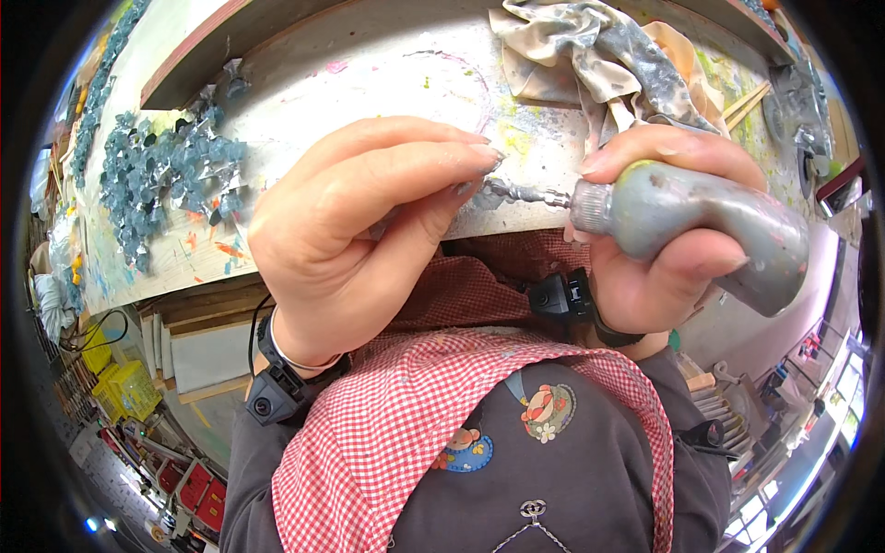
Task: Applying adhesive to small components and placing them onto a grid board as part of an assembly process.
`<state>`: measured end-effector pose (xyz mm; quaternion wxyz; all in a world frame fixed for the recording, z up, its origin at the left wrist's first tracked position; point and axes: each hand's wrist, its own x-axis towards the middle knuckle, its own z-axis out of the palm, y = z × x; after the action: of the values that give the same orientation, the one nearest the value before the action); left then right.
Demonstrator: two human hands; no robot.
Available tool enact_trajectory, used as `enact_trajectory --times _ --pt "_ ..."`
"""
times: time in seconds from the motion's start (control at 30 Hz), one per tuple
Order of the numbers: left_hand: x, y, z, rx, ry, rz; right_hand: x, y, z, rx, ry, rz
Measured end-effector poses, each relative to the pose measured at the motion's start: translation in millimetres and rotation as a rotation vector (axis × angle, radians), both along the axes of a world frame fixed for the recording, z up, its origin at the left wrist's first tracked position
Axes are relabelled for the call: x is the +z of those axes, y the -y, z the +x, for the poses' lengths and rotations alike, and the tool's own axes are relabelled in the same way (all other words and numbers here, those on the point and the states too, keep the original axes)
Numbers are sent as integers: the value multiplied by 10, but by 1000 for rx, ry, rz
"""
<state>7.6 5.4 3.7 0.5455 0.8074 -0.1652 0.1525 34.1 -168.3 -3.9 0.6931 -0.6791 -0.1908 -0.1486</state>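
My right hand (659,281) is wrapped round a soft squeeze bottle (678,207) smeared with grey paint, its side dented under the fingers. The bottle lies tilted on its side, with a ridged clear cap and a thin, paint-crusted nozzle (530,193) pointing left. My left hand (355,212) is closed in a pinch just beyond the nozzle tip, thumb against fingertips. Grey-blue colour shows at those fingertips, but what they hold is mostly hidden. Both hands are above the near edge of the paint-stained table (369,88).
Many small blue-grey pieces with silvery bits (166,170) lie clustered on the table's left. A stained cloth (608,55) is crumpled at the far right, beside wooden sticks (747,106). A wooden rail (198,51) borders the back. Yellow crates (127,392) stand low at the left.
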Motion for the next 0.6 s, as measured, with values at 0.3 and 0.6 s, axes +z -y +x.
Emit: enact_trajectory --times 0.3,0.6 --pt "11 2 0 -13 0 1 -148 95 50 139 175 191" --pt "21 0 -14 -16 60 38 -206 48 9 -21 261 259"
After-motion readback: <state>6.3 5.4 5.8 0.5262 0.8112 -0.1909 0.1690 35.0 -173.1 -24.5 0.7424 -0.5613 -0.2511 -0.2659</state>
